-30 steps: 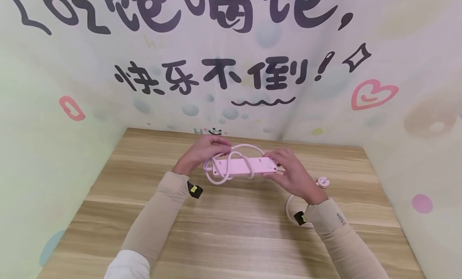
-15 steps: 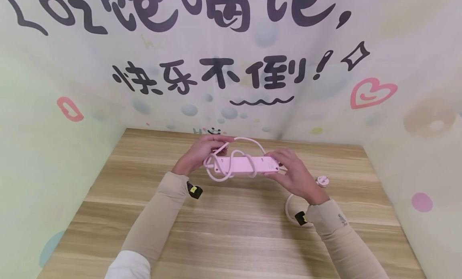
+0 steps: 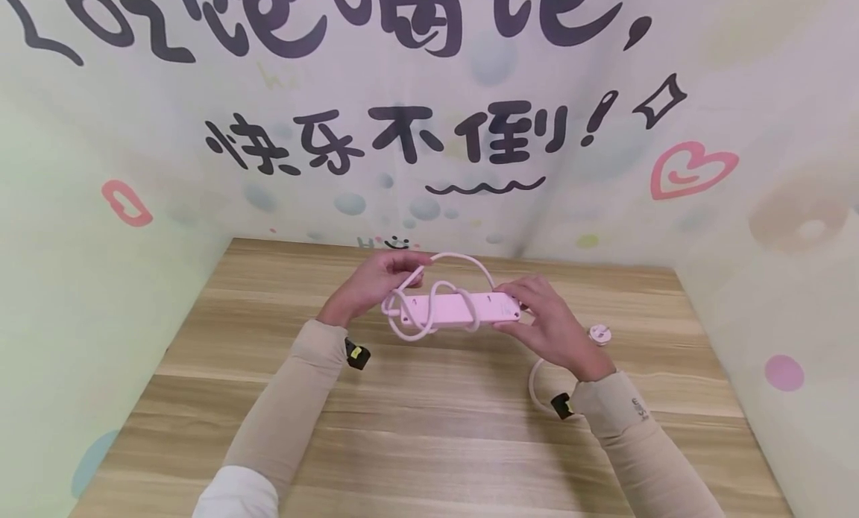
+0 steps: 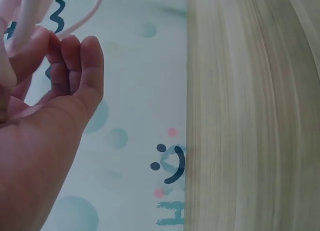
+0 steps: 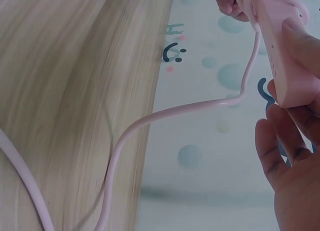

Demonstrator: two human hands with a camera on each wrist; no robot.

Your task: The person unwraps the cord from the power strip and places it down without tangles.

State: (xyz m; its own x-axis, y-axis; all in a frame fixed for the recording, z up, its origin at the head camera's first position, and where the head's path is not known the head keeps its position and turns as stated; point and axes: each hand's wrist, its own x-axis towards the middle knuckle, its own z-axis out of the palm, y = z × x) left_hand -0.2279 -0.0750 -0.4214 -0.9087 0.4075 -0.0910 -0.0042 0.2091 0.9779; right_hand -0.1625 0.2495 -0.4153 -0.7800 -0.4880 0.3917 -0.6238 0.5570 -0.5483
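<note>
The cord (image 3: 459,255), pinched by the left hand (image 3: 372,281), is now drawn higher above the power strip (image 3: 448,309), seemingly loosened; the strip's right end is gripped by the right hand (image 3: 553,324)

We find the head view bright and even, with a faintly milky cast. Between the left fingers (image 4: 92,61) and right fingers (image 5: 287,136), the pink power strip (image 3: 451,309) looks nearly washed out, its print too small to read. Below the right fingers, a soft-edged shadow darkens the wooden tabletop (image 3: 429,428). We see dimmer, cooler light in both wrist views. There, just above the left fingers, the power cord (image 4: 28,13) goes soft; well left of the right fingers, it throws a blurred shadow onto the wood. Far right of the left fingers, the grain bows with lens distortion.
</note>
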